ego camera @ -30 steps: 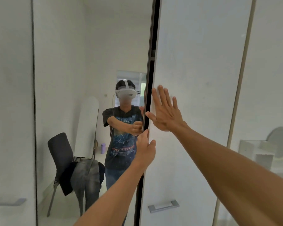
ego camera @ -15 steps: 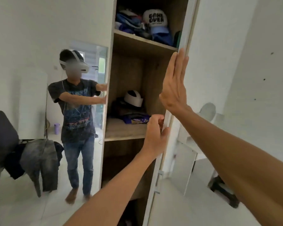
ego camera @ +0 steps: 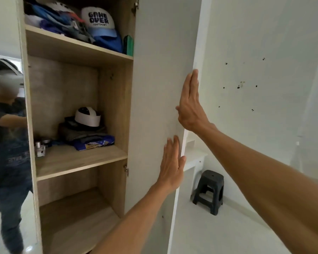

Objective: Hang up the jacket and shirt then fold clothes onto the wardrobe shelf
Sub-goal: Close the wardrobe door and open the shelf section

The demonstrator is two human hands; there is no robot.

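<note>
The wardrobe stands open in front of me, its white door (ego camera: 160, 88) swung out to the right. My left hand (ego camera: 171, 167) lies flat with straight fingers on the door's inner face near its edge. My right hand (ego camera: 190, 105) presses flat on the same door edge, higher up. The middle shelf (ego camera: 73, 160) holds folded dark clothes (ego camera: 84, 132) and a blue patterned garment (ego camera: 95, 143) at its back right, with bare wood in front. The bottom compartment (ego camera: 75, 217) shows only wood. No jacket or shirt is in view.
The top shelf (ego camera: 77, 44) is packed with clothes and a "GAME OVER" cap (ego camera: 97, 19). A white cap (ego camera: 87, 117) sits on the folded pile; small metal jars (ego camera: 40, 146) stand at the shelf's left. A black stool (ego camera: 208, 191) stands right of the door. A mirror (ego camera: 6, 125) is at left.
The wardrobe door went from nearly closed to wide open toward the right. My left hand released its grip on the door edge and now lies flat on the door; the chair with clothes left view.
</note>
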